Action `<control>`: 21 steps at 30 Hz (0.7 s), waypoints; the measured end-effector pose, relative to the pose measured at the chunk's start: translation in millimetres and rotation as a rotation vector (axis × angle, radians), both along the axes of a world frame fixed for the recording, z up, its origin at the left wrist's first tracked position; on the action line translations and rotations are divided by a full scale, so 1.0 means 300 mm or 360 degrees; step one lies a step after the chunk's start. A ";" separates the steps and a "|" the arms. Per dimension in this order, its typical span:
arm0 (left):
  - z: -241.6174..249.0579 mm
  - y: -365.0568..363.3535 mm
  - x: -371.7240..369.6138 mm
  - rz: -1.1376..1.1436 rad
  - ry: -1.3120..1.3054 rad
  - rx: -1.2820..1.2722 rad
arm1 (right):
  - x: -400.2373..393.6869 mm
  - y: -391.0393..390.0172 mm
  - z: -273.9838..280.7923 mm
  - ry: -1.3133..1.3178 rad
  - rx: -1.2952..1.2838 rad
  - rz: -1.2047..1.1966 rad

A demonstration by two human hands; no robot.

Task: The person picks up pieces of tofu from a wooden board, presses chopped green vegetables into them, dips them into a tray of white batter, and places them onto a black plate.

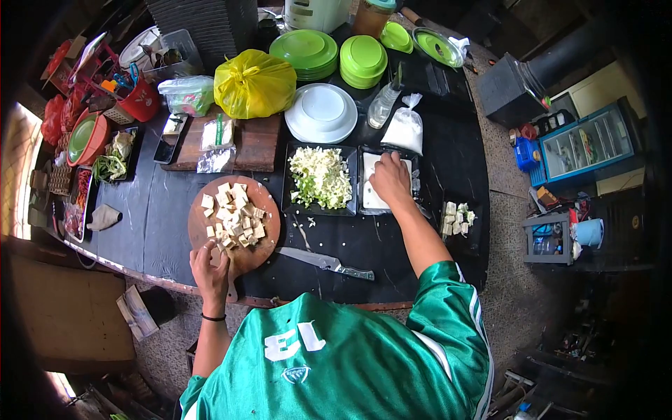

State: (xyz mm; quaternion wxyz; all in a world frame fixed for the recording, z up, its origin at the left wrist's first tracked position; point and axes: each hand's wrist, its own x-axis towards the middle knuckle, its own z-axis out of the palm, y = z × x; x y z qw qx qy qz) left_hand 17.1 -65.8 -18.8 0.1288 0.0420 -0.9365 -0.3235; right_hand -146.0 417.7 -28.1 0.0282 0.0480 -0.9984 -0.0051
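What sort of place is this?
Most likely a kitchen, perhaps a small eatery's: a large knife lies beside a round board of pale cubes, chopped greens fill a dark tray, and green plates stand stacked behind.

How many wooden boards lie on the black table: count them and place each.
2: the round board near the left hand, bearing pale cubes, and the rectangular board behind it, under a packet. Others could be hidden.

Blk table [392, 252]: rnd wood board [241, 263], knife [318, 261] nr it, veg tray [286, 203], wht plates [320, 115].
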 end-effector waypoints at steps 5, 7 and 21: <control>0.005 -0.012 -0.010 0.0003 -0.0048 -0.0002 | 0.007 0.022 0.022 0.0044 -0.0006 -0.0072; 0.013 -0.011 -0.016 -0.0015 -0.0055 0.0009 | 0.024 0.022 0.067 0.0129 -0.0189 -0.0137; 0.018 -0.007 -0.048 -0.0180 0.0050 0.0059 | 0.033 0.048 0.129 -0.0033 -0.0805 -0.0546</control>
